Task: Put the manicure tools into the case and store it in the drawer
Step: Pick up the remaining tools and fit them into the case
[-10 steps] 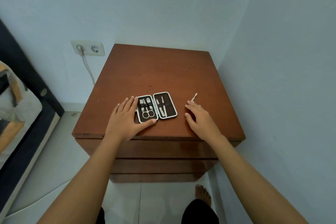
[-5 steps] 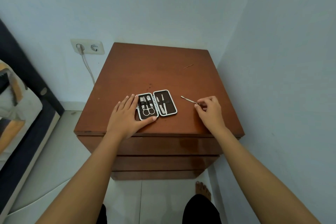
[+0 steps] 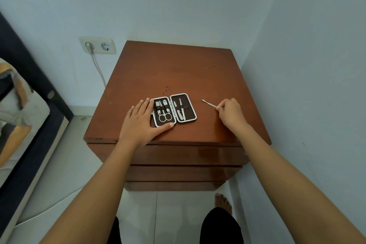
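Brown wood fills the middle of our view: a nightstand (image 3: pixel 178 73) with drawer fronts (image 3: pixel 178 154) stacked below its top. Near its front edge lies the open case (image 3: pixel 174 109), both halves flat, with scissors (image 3: pixel 164 116) and other small tools strapped into the left half and two slim tools in the right half. Our left hand (image 3: pixel 141 123) lies flat at the case's nine o'clock side, fingers spread loosely, the thumb running along the case's near edge and the fingertips overlapping its left rim. Our right hand (image 3: pixel 230 114) sits at three o'clock from the case, well apart from it, fingers pinched together on the near end of a thin metal stick (image 3: pixel 208 103). That stick points toward ten o'clock, its free tip between the hand and the case, touching neither half.
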The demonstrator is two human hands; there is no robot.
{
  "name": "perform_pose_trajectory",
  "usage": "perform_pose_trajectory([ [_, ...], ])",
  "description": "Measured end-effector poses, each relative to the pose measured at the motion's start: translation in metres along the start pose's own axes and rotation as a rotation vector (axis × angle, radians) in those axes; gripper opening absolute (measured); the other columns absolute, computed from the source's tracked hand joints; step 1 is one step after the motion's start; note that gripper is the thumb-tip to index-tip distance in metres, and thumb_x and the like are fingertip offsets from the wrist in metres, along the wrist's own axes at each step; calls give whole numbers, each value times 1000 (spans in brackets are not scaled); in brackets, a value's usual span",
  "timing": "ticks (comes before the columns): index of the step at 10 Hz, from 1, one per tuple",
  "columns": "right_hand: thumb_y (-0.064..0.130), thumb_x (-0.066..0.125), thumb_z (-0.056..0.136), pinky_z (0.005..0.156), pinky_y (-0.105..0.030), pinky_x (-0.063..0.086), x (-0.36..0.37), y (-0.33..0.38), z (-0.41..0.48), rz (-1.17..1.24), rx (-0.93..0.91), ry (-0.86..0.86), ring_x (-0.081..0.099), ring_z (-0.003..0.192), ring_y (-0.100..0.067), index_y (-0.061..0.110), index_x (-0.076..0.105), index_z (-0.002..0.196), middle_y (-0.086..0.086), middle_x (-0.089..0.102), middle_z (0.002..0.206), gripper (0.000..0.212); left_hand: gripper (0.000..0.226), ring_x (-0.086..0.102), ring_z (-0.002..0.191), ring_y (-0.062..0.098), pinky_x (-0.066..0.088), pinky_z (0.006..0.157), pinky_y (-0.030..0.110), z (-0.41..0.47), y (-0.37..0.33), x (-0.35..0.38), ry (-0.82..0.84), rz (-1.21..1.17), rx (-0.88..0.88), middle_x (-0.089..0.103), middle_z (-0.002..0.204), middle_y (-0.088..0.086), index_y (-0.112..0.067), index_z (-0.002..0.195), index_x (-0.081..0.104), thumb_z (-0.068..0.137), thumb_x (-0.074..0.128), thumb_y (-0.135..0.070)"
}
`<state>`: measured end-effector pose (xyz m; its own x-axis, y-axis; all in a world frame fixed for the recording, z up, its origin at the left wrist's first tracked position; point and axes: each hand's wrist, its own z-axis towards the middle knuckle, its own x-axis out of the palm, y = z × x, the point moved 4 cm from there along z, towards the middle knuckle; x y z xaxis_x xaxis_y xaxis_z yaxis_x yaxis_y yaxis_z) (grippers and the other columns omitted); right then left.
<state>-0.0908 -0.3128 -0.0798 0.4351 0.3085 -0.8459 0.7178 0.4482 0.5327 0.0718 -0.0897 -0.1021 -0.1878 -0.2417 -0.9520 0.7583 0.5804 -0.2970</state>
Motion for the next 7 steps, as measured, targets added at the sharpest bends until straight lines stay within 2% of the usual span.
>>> perform_pose_trajectory([
  [1, 14, 54, 91, 91, -39, 41, 0, 0, -4, 38, -3, -59, 50, 103, -33, 4, 60, 88, -17, 53, 108, 12, 118, 3, 146, 13, 1, 118, 35, 0, 0, 0, 3, 2, -1, 8, 159, -3, -19, 151, 9, 59, 15, -92],
  [2, 13, 58, 89, 79, -31, 41, -3, -1, -6, 118, 16, -97, 50, 90, -24, 6, 58, 92, -10, 50, 99, 8, 118, 3, 146, 13, 1, 118, 35, 0, 0, 0, 4, -1, -2, 8, 159, -3, -20, 151, 9, 59, 15, -93],
  [3, 16, 59, 89, 78, -30, 39, -5, -1, -5, 117, 30, -54, 48, 89, -22, 4, 62, 92, -12, 51, 102, 13, 118, 3, 146, 13, 1, 118, 35, 0, 0, 0, 4, -1, -2, 8, 159, -3, -19, 151, 8, 59, 15, -92],
  [4, 18, 59, 89, 76, -30, 38, -6, -3, 0, 72, 49, -3, 54, 97, -29, 5, 65, 87, -17, 57, 109, 14, 118, 2, 145, 12, 0, 117, 35, 0, 0, 0, 5, 3, -3, 8, 159, -3, -20, 151, 8, 59, 15, -93],
  [5, 21, 55, 91, 79, -36, 43, -3, -2, 2, 43, 63, 40, 54, 97, -29, 8, 61, 84, -16, 56, 112, 16, 118, 1, 145, 12, 0, 118, 34, 0, 1, 0, 9, 0, -6, 7, 159, -3, -20, 151, 8, 58, 15, -93],
  [6, 19, 51, 93, 79, -34, 41, -2, 1, -7, 35, 3, 29, 52, 98, -27, 7, 57, 86, -12, 54, 106, 15, 119, 1, 145, 12, 0, 117, 34, 1, 0, 0, 9, 2, -7, 8, 159, -3, -20, 151, 8, 58, 15, -93],
  [7, 14, 54, 91, 73, -27, 37, 2, 10, -24, 177, -85, 30, 51, 83, -18, 12, 55, 83, -4, 57, 89, 8, 119, 1, 145, 12, 0, 117, 34, 0, -1, -1, 10, 9, -8, 8, 159, -4, -20, 151, 8, 57, 14, -93],
])
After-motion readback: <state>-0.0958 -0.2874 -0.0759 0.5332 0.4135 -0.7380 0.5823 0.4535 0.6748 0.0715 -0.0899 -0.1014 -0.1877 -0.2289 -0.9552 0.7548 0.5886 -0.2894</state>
